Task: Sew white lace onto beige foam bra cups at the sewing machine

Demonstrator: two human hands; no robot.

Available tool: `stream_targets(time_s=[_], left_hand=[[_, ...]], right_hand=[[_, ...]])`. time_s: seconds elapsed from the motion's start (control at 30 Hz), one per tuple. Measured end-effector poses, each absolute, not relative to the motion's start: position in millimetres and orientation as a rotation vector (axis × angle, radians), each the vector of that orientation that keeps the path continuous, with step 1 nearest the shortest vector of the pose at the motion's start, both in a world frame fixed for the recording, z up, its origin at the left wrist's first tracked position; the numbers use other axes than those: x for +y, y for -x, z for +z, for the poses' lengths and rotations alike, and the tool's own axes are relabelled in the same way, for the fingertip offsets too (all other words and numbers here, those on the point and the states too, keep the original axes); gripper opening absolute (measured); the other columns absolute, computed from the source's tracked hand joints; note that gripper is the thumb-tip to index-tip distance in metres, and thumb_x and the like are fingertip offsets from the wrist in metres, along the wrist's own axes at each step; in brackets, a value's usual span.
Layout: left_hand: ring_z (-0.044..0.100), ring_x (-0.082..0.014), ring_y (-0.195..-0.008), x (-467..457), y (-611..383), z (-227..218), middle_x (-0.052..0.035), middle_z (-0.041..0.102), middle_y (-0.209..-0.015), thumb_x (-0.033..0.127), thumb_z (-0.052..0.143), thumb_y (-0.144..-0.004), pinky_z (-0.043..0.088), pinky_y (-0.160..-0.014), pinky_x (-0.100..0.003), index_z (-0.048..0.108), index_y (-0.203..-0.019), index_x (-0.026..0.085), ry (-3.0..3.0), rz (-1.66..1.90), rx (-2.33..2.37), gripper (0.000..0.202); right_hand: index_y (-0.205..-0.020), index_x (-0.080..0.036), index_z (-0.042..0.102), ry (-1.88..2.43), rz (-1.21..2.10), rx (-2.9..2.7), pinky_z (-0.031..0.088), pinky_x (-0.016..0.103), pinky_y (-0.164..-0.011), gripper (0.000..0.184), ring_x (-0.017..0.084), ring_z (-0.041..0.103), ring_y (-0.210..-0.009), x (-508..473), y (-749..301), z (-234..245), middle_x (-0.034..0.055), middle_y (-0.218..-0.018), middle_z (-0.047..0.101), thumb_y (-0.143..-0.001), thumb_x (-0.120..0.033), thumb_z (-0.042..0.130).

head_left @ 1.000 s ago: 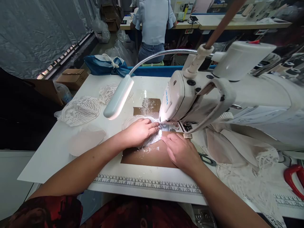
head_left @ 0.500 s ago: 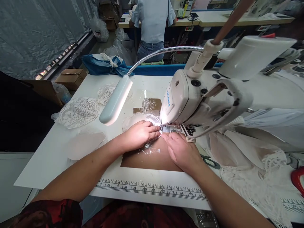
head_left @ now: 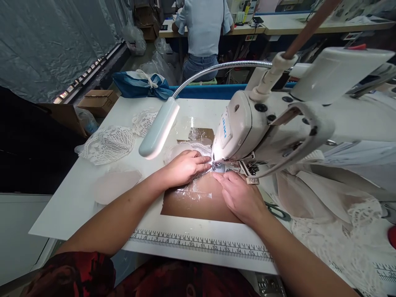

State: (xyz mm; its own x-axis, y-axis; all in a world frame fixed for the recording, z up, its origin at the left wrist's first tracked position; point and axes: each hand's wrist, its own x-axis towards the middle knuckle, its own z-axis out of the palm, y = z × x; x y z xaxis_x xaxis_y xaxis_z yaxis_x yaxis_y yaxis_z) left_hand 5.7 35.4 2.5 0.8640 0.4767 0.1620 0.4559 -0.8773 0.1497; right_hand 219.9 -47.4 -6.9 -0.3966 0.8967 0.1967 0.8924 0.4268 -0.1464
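Observation:
My left hand point(head_left: 185, 167) lies flat, fingers together, pressing a white lace piece point(head_left: 185, 147) onto the bed of a white sewing machine point(head_left: 247, 128), fingertips right at the needle. My right hand point(head_left: 241, 197) rests palm down in front of the presser foot, fingers stretched toward the needle, on the shiny brown patch point(head_left: 201, 200) of the table. Most of the lace is hidden under my left hand and the machine head. A gooseneck lamp point(head_left: 159, 128) hangs just above and left of my left hand.
A lace cup point(head_left: 107, 144) and a plain pale cup point(head_left: 116, 185) lie at the left of the white table point(head_left: 77, 198). Scissors point(head_left: 276, 211) sit right of my right hand, with beige and lace fabric point(head_left: 334, 222) heaped beyond. A printed ruler point(head_left: 201, 244) runs along the front edge. A person point(head_left: 204, 29) sits behind.
The lace has fed away from me under the needle, so less of it shows in front of the foot. Both hands have slid forward with it, staying flat.

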Motion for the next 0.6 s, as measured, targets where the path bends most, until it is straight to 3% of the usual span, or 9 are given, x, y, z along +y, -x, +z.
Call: stream_targets(time_s=[0.17,0.33,0.43,0.6], left_hand=[[0.049,-0.0269,-0.111,26.9,-3.4,9.5,-0.0117,0.057,-0.129,0.014,0.045,-0.089,0.044,-0.089,-0.040,0.058,-0.125,0.014,-2.954,0.238,0.824,0.038],[0.056,-0.0204,-0.086,5.5,-2.6,21.2,-0.0102,0.063,-0.102,0.026,0.041,-0.094,0.046,-0.072,-0.031,0.067,-0.096,0.014,-2.877,0.154,0.976,0.029],[0.054,-0.0173,-0.074,-1.6,-5.7,23.1,-0.0070,0.061,-0.083,0.029,0.041,-0.095,0.043,-0.067,-0.029,0.064,-0.075,0.014,-2.848,0.136,0.947,0.034],[0.052,-0.0165,-0.069,-0.6,-9.0,17.0,-0.0064,0.058,-0.076,0.026,0.041,-0.094,0.040,-0.064,-0.029,0.063,-0.072,0.014,-2.876,0.212,0.894,0.033]], right_hand=[[-0.123,-0.023,0.063,1.559,0.120,-2.410,0.045,0.028,-0.068,0.046,0.019,0.061,-0.084,-47.3,-221.2,-4.8,0.0040,-0.095,0.070,-0.083,-0.010,0.043],[-0.115,-0.020,0.066,1.492,0.196,-2.369,0.046,0.027,-0.069,0.037,0.017,0.062,-0.083,-47.7,-222.6,-1.4,0.0055,-0.096,0.070,-0.088,-0.014,0.040],[-0.111,-0.019,0.067,1.467,0.214,-2.374,0.045,0.028,-0.070,0.035,0.018,0.062,-0.085,-48.3,-223.4,0.0,0.0061,-0.099,0.069,-0.088,-0.014,0.040],[-0.106,-0.019,0.068,1.448,0.217,-2.361,0.045,0.028,-0.071,0.034,0.018,0.063,-0.087,-49.3,-224.5,0.7,0.0062,-0.100,0.070,-0.089,-0.014,0.039]])
